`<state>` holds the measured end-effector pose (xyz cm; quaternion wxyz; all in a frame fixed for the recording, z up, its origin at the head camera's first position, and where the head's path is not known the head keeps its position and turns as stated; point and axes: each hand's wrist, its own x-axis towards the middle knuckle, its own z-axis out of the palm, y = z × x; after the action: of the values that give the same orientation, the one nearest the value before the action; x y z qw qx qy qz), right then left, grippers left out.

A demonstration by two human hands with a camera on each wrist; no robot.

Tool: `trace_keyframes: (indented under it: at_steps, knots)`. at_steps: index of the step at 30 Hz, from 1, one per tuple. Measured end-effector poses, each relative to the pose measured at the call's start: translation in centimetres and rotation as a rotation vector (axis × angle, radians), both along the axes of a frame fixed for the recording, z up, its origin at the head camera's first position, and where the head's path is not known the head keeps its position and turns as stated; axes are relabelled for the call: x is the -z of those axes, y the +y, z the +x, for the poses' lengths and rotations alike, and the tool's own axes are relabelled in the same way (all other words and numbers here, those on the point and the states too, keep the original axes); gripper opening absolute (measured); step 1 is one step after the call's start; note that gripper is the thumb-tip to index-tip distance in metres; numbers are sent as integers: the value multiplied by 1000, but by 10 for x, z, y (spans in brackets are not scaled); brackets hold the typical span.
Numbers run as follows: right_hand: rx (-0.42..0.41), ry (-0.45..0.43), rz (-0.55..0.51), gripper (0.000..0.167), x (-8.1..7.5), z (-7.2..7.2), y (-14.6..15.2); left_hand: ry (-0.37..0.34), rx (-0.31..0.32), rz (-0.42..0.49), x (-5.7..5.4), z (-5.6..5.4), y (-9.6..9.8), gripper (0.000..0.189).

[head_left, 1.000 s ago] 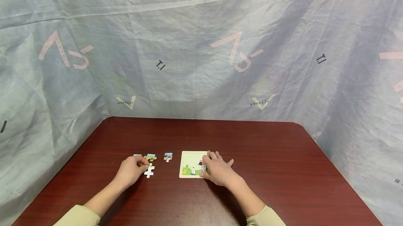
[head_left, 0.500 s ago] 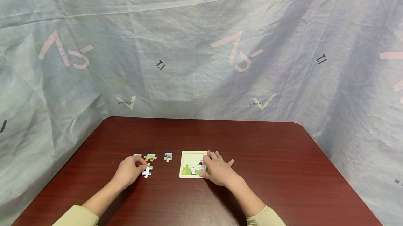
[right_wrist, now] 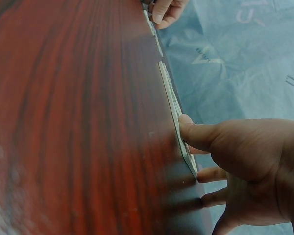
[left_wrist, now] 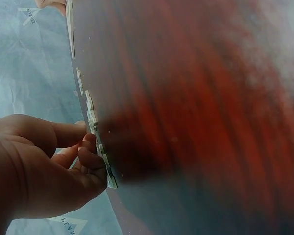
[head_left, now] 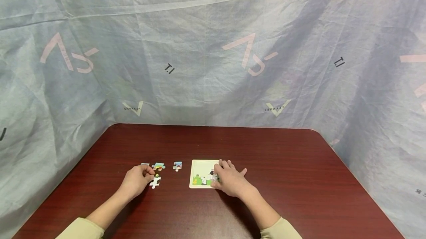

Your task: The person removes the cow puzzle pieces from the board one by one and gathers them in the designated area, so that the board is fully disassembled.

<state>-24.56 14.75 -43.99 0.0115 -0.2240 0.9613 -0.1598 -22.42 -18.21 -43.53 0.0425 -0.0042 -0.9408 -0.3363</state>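
Note:
At the left of the head view, my left hand (head_left: pixel 135 181) pinches a mostly white jigsaw piece (head_left: pixel 155 182) with a green top by its upper end, thumb and forefinger close together. The piece is low at the table. To the right, a square puzzle tray (head_left: pixel 191 176) with a pale rim has assembled pieces (head_left: pixel 203 180) along its lower part, showing green grass and a black-and-white animal. My right hand (head_left: pixel 231 180) rests spread over the tray's right side, its thumb at the near rim (right_wrist: pixel 180 132) and other fingers reaching onto the table. That side of the picture is hidden under it.
Beyond my left hand lie a blue-and-yellow jigsaw piece (head_left: pixel 159 166) and another (head_left: pixel 145 164) partly hidden by the hand. A piece with a red shape (head_left: pixel 178 165) lies between them and the tray. A grey cloth (head_left: pixel 206 65) hangs behind the dark red table (head_left: pixel 206 209).
My left hand has shifted slightly left, and the white jigsaw piece has slid and turned a little with it. The right hand and tray have stayed in place.

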Motion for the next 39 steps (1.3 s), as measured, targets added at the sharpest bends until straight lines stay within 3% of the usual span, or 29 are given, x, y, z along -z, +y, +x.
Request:
trace_keyframes:
  at_steps: [6, 19, 27, 34, 39]
  knots:
    - [-8, -11, -13, 27, 0, 0, 0, 46, 9, -5, 0, 0, 1, 9]
    - [-50, -51, -28, 19, -6, -1, 7, 65, 41, 61, 1, -1, 9, 5]
    - [-68, -79, -33, 19, -7, -1, 8, 48, 60, 126, 1, 0, 23, 7]
    - [-77, -103, -34, 18, -9, 0, 10, 96, 78, 67, 0, 0, 35, 12]
    - [-70, -96, -59, 20, -8, 0, 11, 97, 100, 94, -1, -2, 46, 12]
